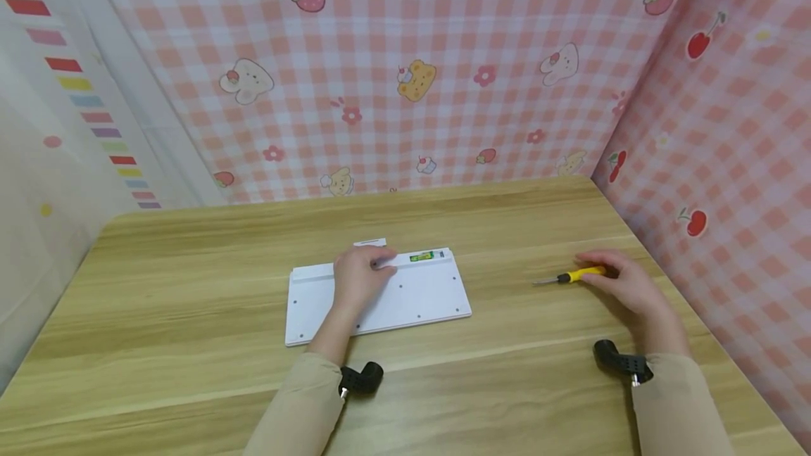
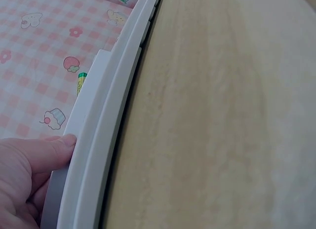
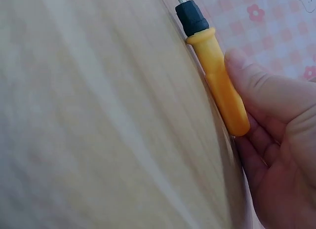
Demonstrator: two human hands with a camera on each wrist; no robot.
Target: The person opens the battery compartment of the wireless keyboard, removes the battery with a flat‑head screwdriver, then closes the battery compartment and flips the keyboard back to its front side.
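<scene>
A white keyboard (image 1: pixel 399 301) lies face down on the table, its screw-dotted back upward. Some key edges show beneath its rim in the left wrist view. My left hand (image 1: pixel 360 276) grips the raised ridge along its far edge, the thumb (image 2: pixel 61 147) against the ridge. What lies under the palm is hidden. A green battery (image 1: pixel 422 256) sits in the ridge's slot, to the right of that hand. Off to the right, my right hand (image 1: pixel 624 283) holds a screwdriver (image 3: pixel 219 83) by its yellow handle, thumb on one side and fingers on the other; its metal shaft points left.
Just beyond the keyboard lies a small white piece (image 1: pixel 370 241), partly hidden by the left hand. The wooden table (image 1: pixel 190 301) meets a pink checked cloth (image 1: pixel 380 125) at the back, and a similar cloth (image 1: pixel 728 160) hangs along the right side.
</scene>
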